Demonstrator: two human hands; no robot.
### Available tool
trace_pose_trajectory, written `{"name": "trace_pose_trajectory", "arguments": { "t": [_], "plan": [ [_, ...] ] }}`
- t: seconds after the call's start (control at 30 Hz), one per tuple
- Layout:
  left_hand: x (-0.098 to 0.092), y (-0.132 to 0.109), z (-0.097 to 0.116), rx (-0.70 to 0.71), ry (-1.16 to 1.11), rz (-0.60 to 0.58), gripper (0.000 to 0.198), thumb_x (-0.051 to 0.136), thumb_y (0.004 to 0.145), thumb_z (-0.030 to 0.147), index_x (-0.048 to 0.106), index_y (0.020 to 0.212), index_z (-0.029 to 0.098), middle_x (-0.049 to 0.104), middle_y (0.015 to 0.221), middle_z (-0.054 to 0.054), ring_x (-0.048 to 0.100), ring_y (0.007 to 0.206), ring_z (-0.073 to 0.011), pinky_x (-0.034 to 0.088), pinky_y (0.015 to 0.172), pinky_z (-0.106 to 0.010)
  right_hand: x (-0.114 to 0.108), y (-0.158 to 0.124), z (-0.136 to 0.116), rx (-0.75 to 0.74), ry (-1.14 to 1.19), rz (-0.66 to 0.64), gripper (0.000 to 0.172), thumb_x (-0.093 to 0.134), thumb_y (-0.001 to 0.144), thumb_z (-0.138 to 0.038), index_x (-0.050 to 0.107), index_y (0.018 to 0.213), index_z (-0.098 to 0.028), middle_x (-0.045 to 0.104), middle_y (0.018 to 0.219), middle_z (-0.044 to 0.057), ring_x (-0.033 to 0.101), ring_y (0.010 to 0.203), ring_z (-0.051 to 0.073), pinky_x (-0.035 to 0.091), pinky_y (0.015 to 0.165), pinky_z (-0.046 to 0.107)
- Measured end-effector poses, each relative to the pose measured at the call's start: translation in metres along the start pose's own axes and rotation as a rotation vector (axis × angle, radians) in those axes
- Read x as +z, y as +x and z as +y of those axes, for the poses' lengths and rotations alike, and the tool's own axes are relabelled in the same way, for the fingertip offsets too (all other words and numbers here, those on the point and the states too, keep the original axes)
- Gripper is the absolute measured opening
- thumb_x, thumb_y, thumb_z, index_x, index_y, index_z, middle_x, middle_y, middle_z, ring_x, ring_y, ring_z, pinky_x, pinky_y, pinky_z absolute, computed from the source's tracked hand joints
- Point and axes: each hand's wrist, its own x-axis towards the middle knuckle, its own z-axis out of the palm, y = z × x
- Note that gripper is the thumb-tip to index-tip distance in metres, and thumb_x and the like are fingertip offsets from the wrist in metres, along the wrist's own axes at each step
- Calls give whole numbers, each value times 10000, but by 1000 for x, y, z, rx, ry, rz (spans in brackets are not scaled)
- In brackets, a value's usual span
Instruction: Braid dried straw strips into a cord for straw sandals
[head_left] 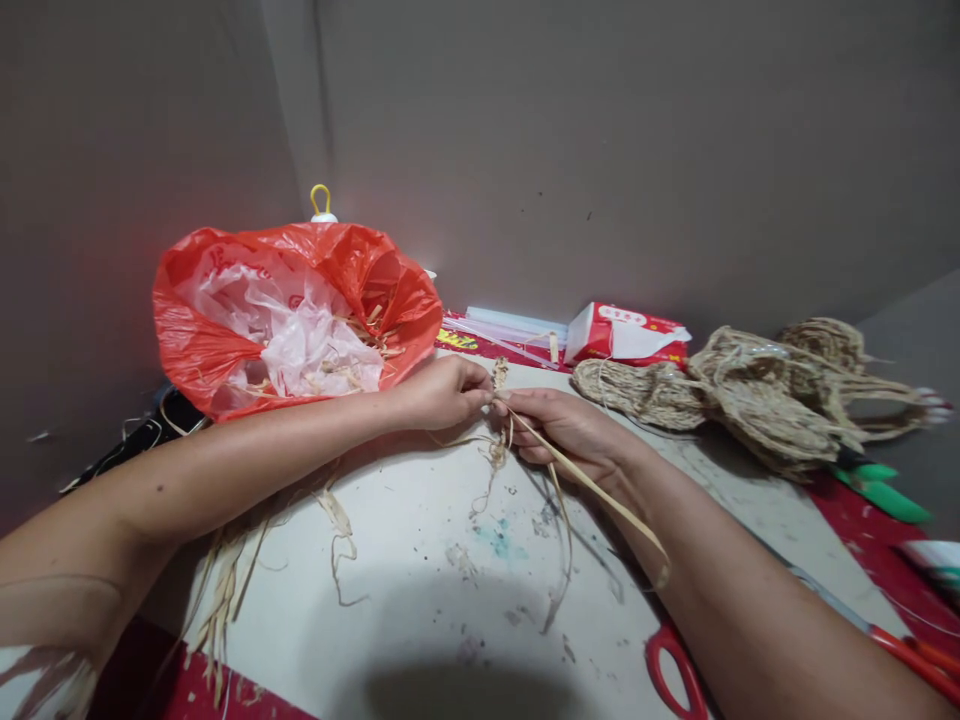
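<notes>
My left hand [442,391] and my right hand [559,425] meet over the middle of the white board [420,530]. Both have their fingers pinched on a short braid of dried straw [500,373], whose knotted end pokes up between them. A long flat straw strand [600,485] runs from the pinch across my right wrist. Thinner loose ends hang below the fingers toward the board. The exact grip of the fingertips is too small to make out.
A red plastic bag [202,340] with straw stands back left. Loose straw [225,590] lies front left. Rolled braided cord [772,400], a tissue pack [630,333] and green-handled tool [885,495] lie right. Red-handled scissors [675,670] sit by my right forearm.
</notes>
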Motion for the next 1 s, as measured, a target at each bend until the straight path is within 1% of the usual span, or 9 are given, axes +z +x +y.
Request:
{"name": "trace_pose_trajectory", "arguments": {
  "t": [0.1, 0.23, 0.4, 0.53, 0.63, 0.7, 0.77, 0.9, 1.0],
  "plan": [
    [2, -4, 1, 130, 221, 71, 186, 477, 817, 138, 563, 652, 137, 507, 572, 34, 426, 543, -77, 315, 545, -208, -4, 1, 2, 2, 11, -11, 168, 618, 769, -186, 560, 620, -134, 286, 455, -91, 200, 362, 24, 197, 281, 96],
    [3, -8, -1, 273, 510, 66, 194, 433, 858, 182, 555, 711, 147, 551, 598, 3, 462, 540, -102, 311, 534, -227, -8, 1, 3, 3, 19, -45, 126, 623, 762, -171, 582, 655, -121, 292, 474, -89, 209, 375, 25, 207, 290, 95],
    [5, -11, -6, 297, 819, 52, 162, 415, 867, 230, 547, 829, 145, 599, 635, -36, 514, 536, -145, 276, 485, -251, -4, -3, 0, 11, 32, -48, 159, 661, 724, -156, 543, 619, -134, 328, 469, -80, 250, 362, 20, 228, 289, 91],
    [9, -11, -6, 296, 855, 80, 163, 390, 860, 196, 542, 842, 139, 601, 653, -50, 512, 548, -149, 284, 490, -252, 1, -6, -1, 5, 42, -26, 138, 673, 703, -157, 554, 637, -132, 386, 476, -67, 260, 350, 11, 216, 283, 82],
    [12, -10, -5, 242, 641, 168, 165, 386, 871, 206, 520, 793, 150, 567, 642, -24, 469, 546, -125, 297, 514, -244, 2, -6, -1, -34, 39, -21, 161, 702, 688, -175, 552, 650, -135, 381, 475, -74, 267, 357, 13, 215, 292, 85],
    [15, -8, -3, 190, 390, 247, 181, 393, 876, 202, 490, 729, 160, 526, 632, 1, 442, 563, -109, 314, 545, -234, 2, -6, -1, -76, 26, -26, 189, 721, 685, -207, 546, 660, -142, 370, 478, -80, 259, 365, 16, 207, 300, 94],
    [16, -5, 0, 121, 105, 273, 201, 410, 871, 185, 466, 679, 163, 491, 625, 22, 434, 587, -95, 333, 577, -217, 1, -5, 0, -112, 11, -44, 226, 738, 677, -245, 534, 664, -150, 336, 474, -95, 217, 367, 14, 177, 307, 104],
    [16, -2, 3, -44, -387, 160, 184, 448, 864, 169, 473, 683, 150, 480, 610, 51, 414, 545, -60, 328, 553, -181, 0, -5, 2, -138, -43, -70, 321, 769, 652, -310, 482, 645, -168, 264, 468, -118, 151, 380, 12, 101, 336, 131],
    [12, -4, 3, -175, -574, 55, 167, 461, 868, 167, 462, 702, 156, 439, 536, 81, 341, 439, -39, 264, 471, -169, 0, -4, 4, -143, -109, -59, 361, 771, 646, -357, 458, 650, -177, 277, 465, -115, 168, 388, 19, 86, 356, 150]
  ]
}}
